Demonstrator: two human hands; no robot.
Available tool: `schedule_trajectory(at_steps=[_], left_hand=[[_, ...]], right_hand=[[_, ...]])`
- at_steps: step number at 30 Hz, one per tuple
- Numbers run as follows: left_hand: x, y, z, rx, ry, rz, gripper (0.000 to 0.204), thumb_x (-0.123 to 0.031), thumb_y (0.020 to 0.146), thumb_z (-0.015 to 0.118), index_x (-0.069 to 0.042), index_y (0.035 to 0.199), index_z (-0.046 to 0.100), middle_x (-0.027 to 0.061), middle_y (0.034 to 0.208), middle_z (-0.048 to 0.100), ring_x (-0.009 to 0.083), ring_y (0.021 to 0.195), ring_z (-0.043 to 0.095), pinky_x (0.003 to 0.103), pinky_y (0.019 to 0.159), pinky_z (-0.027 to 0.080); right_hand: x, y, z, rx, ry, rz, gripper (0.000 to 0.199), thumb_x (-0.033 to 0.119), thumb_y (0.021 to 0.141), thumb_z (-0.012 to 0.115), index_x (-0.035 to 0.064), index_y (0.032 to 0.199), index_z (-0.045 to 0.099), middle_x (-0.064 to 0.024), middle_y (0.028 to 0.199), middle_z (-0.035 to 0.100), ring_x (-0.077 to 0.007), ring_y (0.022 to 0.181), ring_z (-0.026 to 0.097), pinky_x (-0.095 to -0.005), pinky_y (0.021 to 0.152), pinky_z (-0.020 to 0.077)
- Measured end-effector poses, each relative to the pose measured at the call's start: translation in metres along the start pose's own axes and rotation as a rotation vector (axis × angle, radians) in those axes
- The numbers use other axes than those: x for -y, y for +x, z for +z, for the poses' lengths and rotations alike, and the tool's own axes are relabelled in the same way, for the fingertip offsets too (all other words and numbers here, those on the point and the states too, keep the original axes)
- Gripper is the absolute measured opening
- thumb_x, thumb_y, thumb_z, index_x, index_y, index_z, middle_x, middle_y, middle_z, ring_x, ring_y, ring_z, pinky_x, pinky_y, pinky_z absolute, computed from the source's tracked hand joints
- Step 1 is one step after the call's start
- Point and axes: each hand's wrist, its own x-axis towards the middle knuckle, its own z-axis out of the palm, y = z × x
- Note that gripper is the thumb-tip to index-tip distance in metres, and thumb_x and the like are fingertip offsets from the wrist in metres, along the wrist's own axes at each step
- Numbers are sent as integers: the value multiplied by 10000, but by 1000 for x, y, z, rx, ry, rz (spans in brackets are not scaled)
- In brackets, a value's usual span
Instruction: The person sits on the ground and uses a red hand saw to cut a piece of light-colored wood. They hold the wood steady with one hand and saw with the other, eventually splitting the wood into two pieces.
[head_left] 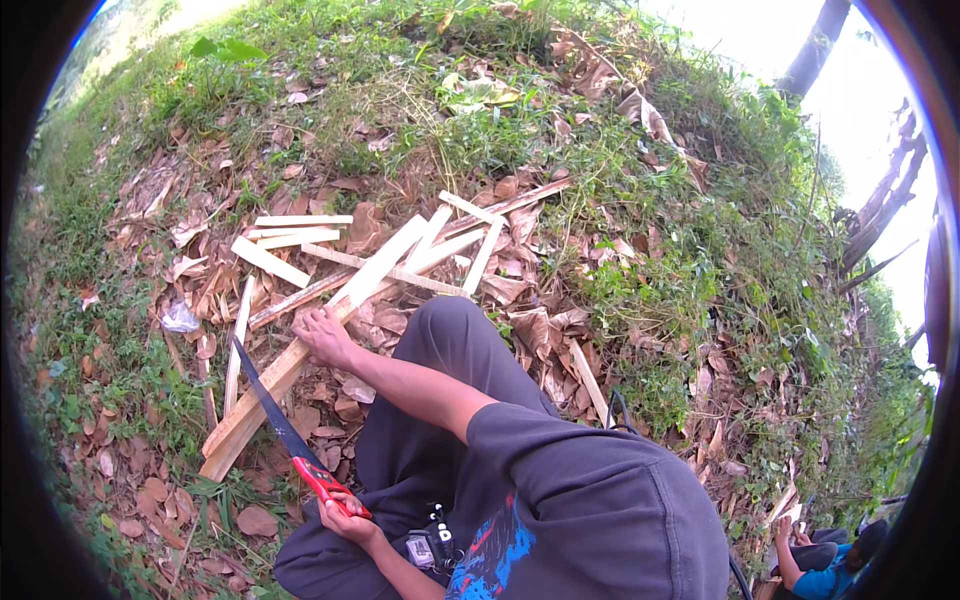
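My left hand (345, 517) is closed round the red handle (328, 487) of a hand saw. Its long dark blade (285, 428) slants up and to the left, crossing the near part of a pale wooden plank (385, 262). Higher up on that plank, my right hand (325, 337) grips it with the fingers bent over its edge. The plank slopes from the pile down toward the lower left, beside my raised knee. Whether the saw teeth bite into the wood cannot be made out.
Cut wooden strips (270, 262) lie in a loose pile on dry leaves ahead. A clear plastic scrap (181, 318) is at the left. One more strip (590, 382) lies right of my knee. Another person (840, 562) sits at the far lower right. Grass and trees surround this.
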Motion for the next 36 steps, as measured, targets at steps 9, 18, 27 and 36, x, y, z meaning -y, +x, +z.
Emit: schedule_trajectory(at_steps=[9, 18, 27, 36], left_hand=[[-4, -2, 3, -24, -9, -6, 241, -261, 943, 419, -60, 837, 499, -6, 636, 410, 71, 473, 384, 212, 443, 332], [-8, -1, 9, 1, 45, 3, 230, -256, 936, 410, -63, 835, 484, -3, 648, 416, 76, 491, 386, 215, 452, 335], [-6, -3, 6, 8, 27, -20, 262, -281, 964, 407, -55, 864, 492, 7, 686, 438, 77, 506, 394, 225, 476, 341], [-8, -4, 13, -45, 35, -40, 266, -275, 932, 402, -41, 842, 490, -1, 643, 412, 74, 497, 382, 221, 464, 326]], right_hand=[[3, 0, 0, -41, 6, -15, 711, 354, 578, 821, 101, 1186, 554, -115, 1158, 557, -276, 1134, 509, -496, 1001, 330], [1, 0, 2, -38, -39, -9, 752, 402, 594, 810, 136, 1247, 550, -121, 1188, 563, -287, 1164, 509, -517, 1051, 312], [3, -2, -2, -9, -6, 14, 786, 342, 608, 798, 132, 1315, 526, -149, 1287, 529, -305, 1219, 477, -539, 1088, 277], [-3, 0, 5, -24, -23, -8, 827, 401, 595, 805, 162, 1335, 525, -151, 1281, 542, -302, 1209, 481, -531, 1082, 276]])
